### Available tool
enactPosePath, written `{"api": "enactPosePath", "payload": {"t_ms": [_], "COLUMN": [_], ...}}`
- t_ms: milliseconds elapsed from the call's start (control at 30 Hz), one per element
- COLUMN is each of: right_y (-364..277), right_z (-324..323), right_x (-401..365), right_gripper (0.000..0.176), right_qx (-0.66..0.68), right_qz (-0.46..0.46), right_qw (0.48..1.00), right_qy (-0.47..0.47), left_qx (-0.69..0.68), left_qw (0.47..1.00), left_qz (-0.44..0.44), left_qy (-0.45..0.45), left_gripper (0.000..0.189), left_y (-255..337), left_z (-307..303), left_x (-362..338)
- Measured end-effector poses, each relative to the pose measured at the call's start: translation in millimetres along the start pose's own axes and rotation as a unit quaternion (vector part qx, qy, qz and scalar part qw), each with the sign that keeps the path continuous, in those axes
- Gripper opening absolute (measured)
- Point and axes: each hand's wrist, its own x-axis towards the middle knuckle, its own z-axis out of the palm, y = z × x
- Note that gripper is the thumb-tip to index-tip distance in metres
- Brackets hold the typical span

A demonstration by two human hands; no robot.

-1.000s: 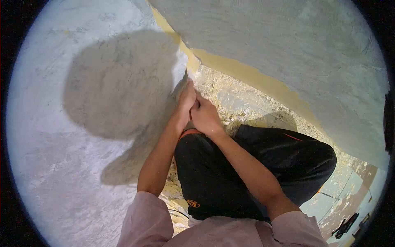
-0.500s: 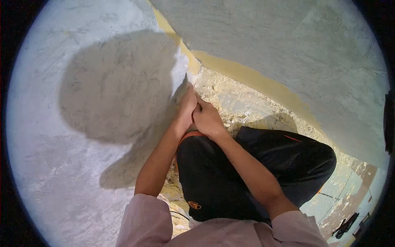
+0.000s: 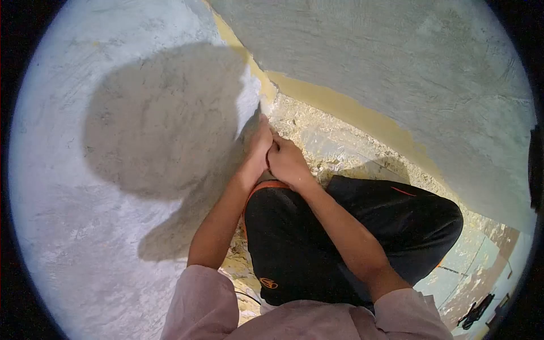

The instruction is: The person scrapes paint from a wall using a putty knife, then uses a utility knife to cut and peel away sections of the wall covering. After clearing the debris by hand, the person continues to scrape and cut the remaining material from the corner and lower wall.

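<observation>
So the biggest thing here is the pale grey-white, rough plastered wall [image 3: 62, 226] filling the left side, with a big rounded shadow [image 3: 161, 119] across its upper half. Next is the smoother, mid-grey plastered wall [image 3: 391, 51] slanting across the top right; the two meet in a corner. Between them there's a floor [image 3: 334, 133] covered in crumbly, pale yellow flakes, with bluish tile showing at lower right.

Then you get the person's black, loose legwear with orange trim [image 3: 294, 243], knees bent, and a dusty pinkish-grey, short-sleeved shirt [image 3: 306, 323] at the bottom. A flat yellow band [image 3: 345, 105] runs along the foot of the mid-grey wall, and a thinner yellow strip [image 3: 229, 37] goes up the corner.

Both hands are together, right by the pale wall and just short of the corner. The left hand [image 3: 260, 141] is edge-on, fingertips toward the corner; the right hand [image 3: 287, 162] presses up against it, fingers curled in. Can't tell if either one's gripping anything. There's a skinny dark point [image 3: 260, 107] just past the left fingertips, could be tool or shadow, no idea. Smallest bit: a thin black cable [image 3: 248, 296] by the shirt.
</observation>
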Motion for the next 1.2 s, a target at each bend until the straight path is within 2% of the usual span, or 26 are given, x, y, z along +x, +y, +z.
{"api": "enactPosePath", "payload": {"t_ms": [100, 133, 167, 233, 267, 367, 400, 433, 500, 533, 567, 633, 667, 700, 767, 800, 900, 967, 1033, 1067, 1100, 1167, 1200], "right_y": [11.3, 14.7, 16.6, 9.0, 7.0, -1.2, 3.7, 5.9, 11.2, 6.3, 3.9, -4.2, -0.4, -1.3, 5.2, 3.5, -7.5, 0.2, 7.0, 10.3, 10.8, 4.5, 2.6], "right_z": [-0.1, 2.1, 3.2, 4.6, 4.7, -5.6, -0.2, 5.5, 9.9, 4.2, 1.2, -2.9, 2.1, 2.1, 1.8, -2.8, -7.1, 0.3, 2.7, -0.7, -3.3, -0.6, 1.2], "right_x": [13.6, 12.7, 11.1, 4.5, 9.6, 6.8, 3.0, 4.1, 7.7, 8.7, 3.4, -0.1, -4.6, 3.0, 12.2, 13.0, -3.2, 4.1, 17.4, 14.3, 6.8, -0.5, 3.2], "right_gripper": [0.041, 0.043, 0.043, 0.044, 0.044, 0.041, 0.041, 0.041, 0.040, 0.040, 0.040, 0.041, 0.039, 0.039, 0.040, 0.041, 0.041, 0.040, 0.041, 0.041, 0.041, 0.041, 0.041], "right_qx": [0.054, 0.009, 0.010, -0.034, -0.021, 0.000, -0.020, -0.014, -0.042, -0.030, -0.034, -0.002, -0.019, -0.015, 0.006, 0.008, -0.031, -0.039, 0.004, 0.010, 0.002, -0.030, -0.022], "right_qz": [0.011, -0.034, -0.039, -0.031, -0.016, 0.008, -0.040, -0.045, -0.071, 0.001, 0.006, -0.030, -0.097, -0.103, -0.070, -0.081, -0.075, -0.090, -0.054, -0.045, -0.044, -0.071, -0.046], "right_qw": [0.998, 0.999, 0.999, 0.999, 0.999, 0.999, 0.997, 0.997, 0.993, 0.999, 0.999, 0.999, 0.992, 0.991, 0.995, 0.995, 0.995, 0.993, 0.997, 0.996, 0.997, 0.996, 0.998], "right_qy": [0.028, 0.036, 0.037, 0.008, 0.032, 0.032, 0.061, 0.063, 0.079, 0.041, 0.040, 0.041, 0.084, 0.086, 0.074, 0.065, 0.053, 0.070, 0.062, 0.072, 0.068, 0.052, 0.024], "left_qx": [0.078, 0.030, 0.030, -0.040, 0.054, 0.064, -0.046, -0.041, 0.045, 0.124, 0.121, -0.024, -0.021, 0.021, 0.102, 0.010, -0.043, -0.034, 0.090, 0.053, 0.046, -0.076, -0.043], "left_qw": [0.996, 0.998, 0.998, 0.998, 0.999, 0.997, 0.998, 0.998, 0.997, 0.990, 0.990, 0.998, 0.998, 0.998, 0.993, 0.998, 0.997, 0.997, 0.993, 0.997, 0.998, 0.994, 0.998], "left_qz": [0.018, -0.049, -0.044, 0.049, -0.003, 0.014, 0.019, 0.024, 0.053, 0.055, 0.049, 0.024, 0.031, 0.043, 0.052, 0.056, 0.039, 0.029, 0.045, 0.044, 0.041, 0.077, 0.030], "left_qy": [-0.038, -0.023, -0.022, -0.001, 0.002, -0.042, -0.032, -0.031, -0.016, -0.047, -0.049, -0.056, -0.056, -0.045, -0.025, -0.036, -0.058, -0.061, -0.054, -0.034, -0.034, -0.003, -0.019], "left_gripper": [0.049, 0.050, 0.050, 0.050, 0.051, 0.050, 0.052, 0.052, 0.053, 0.054, 0.054, 0.050, 0.050, 0.051, 0.053, 0.051, 0.051, 0.051, 0.050, 0.048, 0.048, 0.048, 0.047], "left_y": [-0.3, 2.5, -1.0, -0.7, 5.0, 6.7, 9.4, 11.9, 10.3, 8.6, -3.6, 7.7, 14.2, 21.0, 19.0, 16.8, 15.6, 14.7, 13.8, -2.7, -8.0, -0.8, 7.5], "left_z": [5.4, 6.5, 4.7, 1.0, 1.1, 7.5, 12.5, 8.3, 4.2, -0.2, -1.0, 3.7, 3.5, 4.9, 8.1, 14.9, 9.5, 4.7, 5.5, 8.3, 11.3, 9.2, 3.6], "left_x": [14.1, 5.5, 4.7, -1.6, 2.8, -1.4, -14.4, -14.7, -7.8, 5.3, 10.9, -6.1, -4.7, -2.9, -3.0, -2.6, -20.2, -6.9, 7.5, 26.5, 19.6, -2.7, -10.0]}}
